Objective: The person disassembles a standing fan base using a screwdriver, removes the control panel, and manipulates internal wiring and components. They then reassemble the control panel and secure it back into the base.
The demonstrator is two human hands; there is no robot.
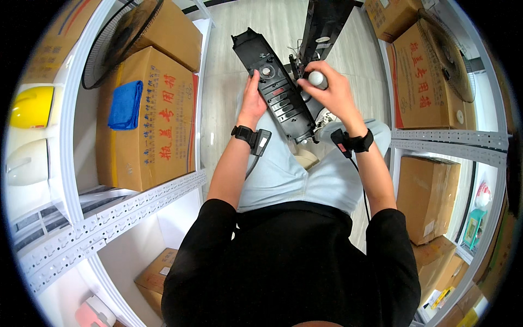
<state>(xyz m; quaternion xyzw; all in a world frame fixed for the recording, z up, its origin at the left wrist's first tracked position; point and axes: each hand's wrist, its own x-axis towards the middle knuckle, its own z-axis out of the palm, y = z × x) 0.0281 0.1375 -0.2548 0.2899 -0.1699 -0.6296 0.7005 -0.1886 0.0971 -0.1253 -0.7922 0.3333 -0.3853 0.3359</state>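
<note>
While my left hand [251, 102] grasps the near-left edge of a long black housing [283, 103], thumb lying along its rim, my right hand [335, 94] is closed around a grey handle with a rounded white end [317, 80], just across the housing from it. How far the left fingers reach beneath the shell I cannot tell, and whatever the handle leads to is hidden under my right fingers.

The housing lies between my two hands, slanting from beyond the left one down toward my knees, its ribbed, slotted face turned up to me. Loose wires [297, 53] show just past my right fingertips, and behind them, farther from my grip, a tall black panel [327, 24] stands over the pale floor [261, 13]. A patterned shoe [325, 116] shows below the right hand, and light blue trousers [272, 182] spread beneath both wrists. Each wrist wears a black strap with a small cabled device.

Well to the left of my left hand, a folded blue cloth [125, 105] hangs over a large carton [163, 147] on a shelf, with a yellow helmet [31, 107] and a white helmet [27, 162] farther out. Well right of my right hand, a round wire fan grille [448, 60] leans against another carton [409, 82].
</note>
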